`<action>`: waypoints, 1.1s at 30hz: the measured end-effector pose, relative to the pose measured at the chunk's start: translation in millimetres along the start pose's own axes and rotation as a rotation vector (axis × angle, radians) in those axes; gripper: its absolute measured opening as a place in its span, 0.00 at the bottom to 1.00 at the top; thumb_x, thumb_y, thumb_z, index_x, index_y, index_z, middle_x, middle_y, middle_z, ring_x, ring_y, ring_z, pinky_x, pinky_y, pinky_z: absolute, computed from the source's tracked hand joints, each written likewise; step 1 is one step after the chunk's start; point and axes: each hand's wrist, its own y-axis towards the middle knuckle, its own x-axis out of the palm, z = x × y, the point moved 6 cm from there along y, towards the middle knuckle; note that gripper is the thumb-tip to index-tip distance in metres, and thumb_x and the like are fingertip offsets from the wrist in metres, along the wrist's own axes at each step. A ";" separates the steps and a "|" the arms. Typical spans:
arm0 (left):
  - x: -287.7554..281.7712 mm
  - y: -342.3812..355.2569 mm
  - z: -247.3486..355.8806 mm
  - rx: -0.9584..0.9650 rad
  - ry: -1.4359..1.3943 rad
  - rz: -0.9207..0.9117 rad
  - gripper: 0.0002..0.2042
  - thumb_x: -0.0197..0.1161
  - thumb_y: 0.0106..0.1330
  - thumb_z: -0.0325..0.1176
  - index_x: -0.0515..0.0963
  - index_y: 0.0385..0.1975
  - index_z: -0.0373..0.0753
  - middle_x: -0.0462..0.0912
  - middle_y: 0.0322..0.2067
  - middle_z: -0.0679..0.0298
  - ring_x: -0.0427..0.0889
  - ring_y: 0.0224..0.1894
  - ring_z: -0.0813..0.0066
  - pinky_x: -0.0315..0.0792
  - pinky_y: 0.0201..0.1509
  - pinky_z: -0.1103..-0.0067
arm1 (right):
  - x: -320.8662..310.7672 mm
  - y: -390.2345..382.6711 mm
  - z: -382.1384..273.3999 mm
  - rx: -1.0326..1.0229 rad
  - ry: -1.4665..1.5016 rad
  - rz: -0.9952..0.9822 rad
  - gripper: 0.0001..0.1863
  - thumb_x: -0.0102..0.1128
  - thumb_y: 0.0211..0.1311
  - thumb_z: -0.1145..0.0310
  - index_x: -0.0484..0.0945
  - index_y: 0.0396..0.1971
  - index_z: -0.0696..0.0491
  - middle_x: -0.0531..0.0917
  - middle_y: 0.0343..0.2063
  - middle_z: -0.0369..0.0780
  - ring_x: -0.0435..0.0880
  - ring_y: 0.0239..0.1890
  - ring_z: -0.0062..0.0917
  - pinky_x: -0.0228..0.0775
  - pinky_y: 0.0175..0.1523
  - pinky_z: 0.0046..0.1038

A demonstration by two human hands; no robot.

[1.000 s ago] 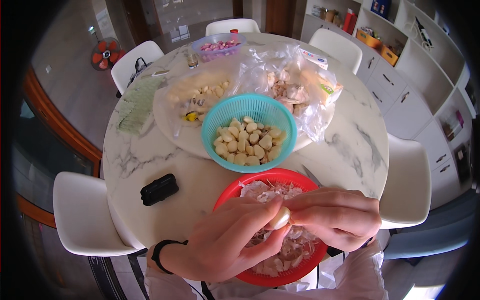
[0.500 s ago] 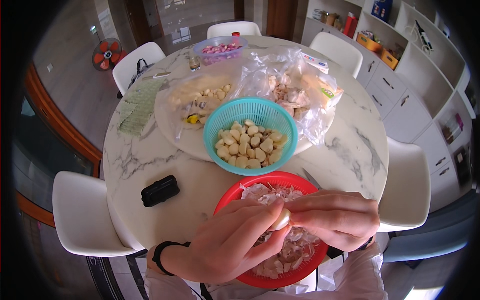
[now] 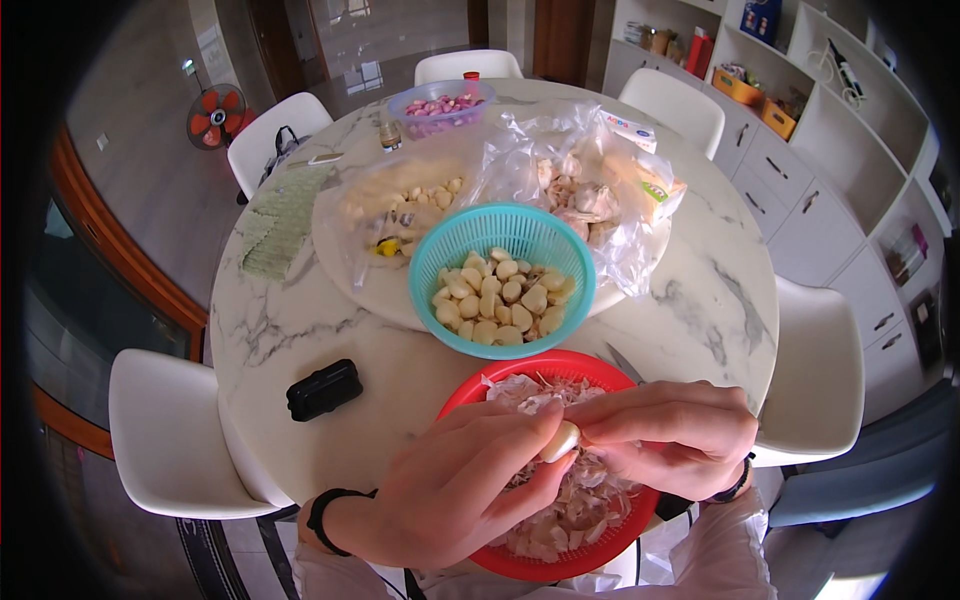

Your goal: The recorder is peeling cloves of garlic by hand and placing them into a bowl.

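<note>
A pale garlic clove (image 3: 560,442) is pinched between the thumb and fingers of my left hand (image 3: 465,475). My right hand (image 3: 670,430) is closed at the clove's right end, its fingertips touching it. Both hands are over a red basket (image 3: 470,390) that holds a heap of papery garlic skins (image 3: 575,520). Just beyond it stands a turquoise basket (image 3: 430,250) with many peeled cloves (image 3: 490,300). Part of a knife blade (image 3: 622,362) shows at the red basket's far right rim; my right hand hides what lies behind it.
Clear plastic bags hold garlic bulbs (image 3: 590,200) and loose cloves (image 3: 425,195) on a round board. A black case (image 3: 324,390) lies at left, a green cloth (image 3: 280,230) farther back. A tub of purple-red pieces (image 3: 440,108) stands at the far edge. White chairs (image 3: 160,440) ring the marble table (image 3: 700,310).
Both hands stay on the clove with nearly the same pinch. The whole view has shifted slightly, so the table things appear a little lower.
</note>
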 end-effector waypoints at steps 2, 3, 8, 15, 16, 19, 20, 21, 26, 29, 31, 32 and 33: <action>0.8 0.6 -0.6 0.009 -0.006 -0.010 0.21 0.67 0.41 0.20 0.72 0.39 0.30 0.78 0.30 0.56 0.80 0.30 0.67 0.75 0.31 0.80 | -2.1 0.7 1.9 0.046 -0.033 0.056 0.07 0.64 0.39 0.82 0.79 0.23 0.59 0.81 0.26 0.43 0.82 0.28 0.27 0.75 0.32 0.21; 0.8 1.0 0.0 0.030 0.003 -0.009 0.21 0.67 0.41 0.20 0.72 0.40 0.30 0.78 0.30 0.56 0.79 0.30 0.67 0.75 0.31 0.80 | -2.3 1.4 0.6 0.024 -0.058 0.049 0.07 0.64 0.39 0.82 0.79 0.23 0.59 0.81 0.26 0.43 0.82 0.28 0.27 0.75 0.31 0.21; 1.4 1.4 -1.0 0.074 0.040 0.013 0.22 0.68 0.40 0.20 0.72 0.39 0.31 0.78 0.30 0.57 0.79 0.29 0.66 0.75 0.30 0.80 | 0.4 0.7 2.8 0.005 -0.090 0.056 0.07 0.64 0.39 0.82 0.78 0.23 0.60 0.81 0.26 0.43 0.81 0.26 0.26 0.74 0.30 0.21; 4.2 0.6 -0.2 0.102 0.086 0.003 0.21 0.67 0.41 0.20 0.72 0.39 0.30 0.78 0.30 0.58 0.79 0.28 0.66 0.74 0.29 0.79 | 3.3 1.7 5.0 0.000 -0.058 0.015 0.08 0.61 0.42 0.83 0.75 0.26 0.62 0.79 0.28 0.45 0.80 0.28 0.27 0.73 0.32 0.22; 4.4 0.4 -0.5 0.099 0.097 0.003 0.21 0.68 0.41 0.21 0.72 0.39 0.30 0.78 0.30 0.58 0.79 0.28 0.67 0.74 0.29 0.79 | 2.2 2.1 6.6 0.027 -0.072 0.063 0.08 0.62 0.38 0.84 0.76 0.23 0.60 0.80 0.25 0.43 0.80 0.27 0.25 0.73 0.30 0.20; 4.3 0.1 -1.3 0.069 0.060 -0.001 0.21 0.68 0.41 0.21 0.72 0.39 0.31 0.78 0.30 0.58 0.79 0.29 0.67 0.74 0.30 0.79 | 2.8 1.6 5.3 0.002 -0.093 0.055 0.08 0.61 0.38 0.84 0.76 0.23 0.61 0.79 0.25 0.43 0.80 0.27 0.25 0.73 0.30 0.21; 4.7 0.3 -0.8 0.069 0.059 -0.002 0.21 0.68 0.41 0.21 0.72 0.39 0.31 0.78 0.30 0.58 0.79 0.29 0.67 0.74 0.30 0.79 | 2.7 1.5 5.5 0.002 -0.093 0.056 0.08 0.61 0.38 0.84 0.76 0.23 0.61 0.79 0.25 0.43 0.80 0.27 0.25 0.73 0.30 0.21; 4.8 0.8 -0.9 0.055 0.044 0.000 0.21 0.68 0.42 0.21 0.72 0.39 0.31 0.78 0.30 0.58 0.79 0.29 0.67 0.74 0.30 0.79 | 2.8 1.4 5.6 0.001 -0.086 0.053 0.08 0.61 0.37 0.84 0.76 0.23 0.61 0.79 0.25 0.43 0.80 0.27 0.25 0.73 0.30 0.21; 3.9 1.6 -1.2 -0.004 -0.023 -0.016 0.21 0.68 0.42 0.21 0.72 0.39 0.31 0.78 0.30 0.57 0.79 0.30 0.67 0.74 0.30 0.80 | 2.8 -0.2 4.8 0.011 -0.036 -0.028 0.09 0.60 0.44 0.83 0.73 0.28 0.64 0.78 0.29 0.46 0.80 0.30 0.30 0.73 0.34 0.25; 2.8 2.1 -0.5 0.002 -0.029 -0.011 0.21 0.68 0.42 0.21 0.72 0.39 0.31 0.78 0.29 0.57 0.79 0.30 0.68 0.74 0.30 0.80 | 1.4 -0.2 4.9 -0.005 0.024 -0.004 0.09 0.60 0.43 0.84 0.73 0.28 0.64 0.78 0.29 0.46 0.80 0.30 0.30 0.73 0.34 0.24; 1.7 2.3 -0.8 -0.009 -0.044 -0.012 0.21 0.68 0.42 0.21 0.72 0.39 0.31 0.78 0.29 0.57 0.79 0.30 0.68 0.75 0.30 0.81 | 1.0 0.1 6.7 0.015 0.058 0.000 0.09 0.60 0.42 0.85 0.74 0.28 0.64 0.79 0.30 0.46 0.80 0.31 0.29 0.74 0.34 0.24; 1.4 2.5 -0.6 -0.010 -0.043 -0.012 0.21 0.68 0.42 0.21 0.72 0.39 0.31 0.78 0.29 0.57 0.79 0.30 0.68 0.75 0.30 0.81 | 0.6 0.4 6.6 0.014 0.059 0.000 0.09 0.60 0.42 0.85 0.74 0.28 0.64 0.79 0.30 0.46 0.80 0.31 0.29 0.74 0.34 0.24; 1.0 2.6 0.0 -0.002 -0.036 -0.008 0.21 0.68 0.42 0.21 0.72 0.39 0.31 0.78 0.29 0.57 0.79 0.30 0.68 0.75 0.30 0.81 | -0.1 0.9 6.6 0.019 0.070 0.002 0.09 0.60 0.42 0.85 0.74 0.28 0.64 0.79 0.30 0.46 0.80 0.31 0.29 0.74 0.35 0.24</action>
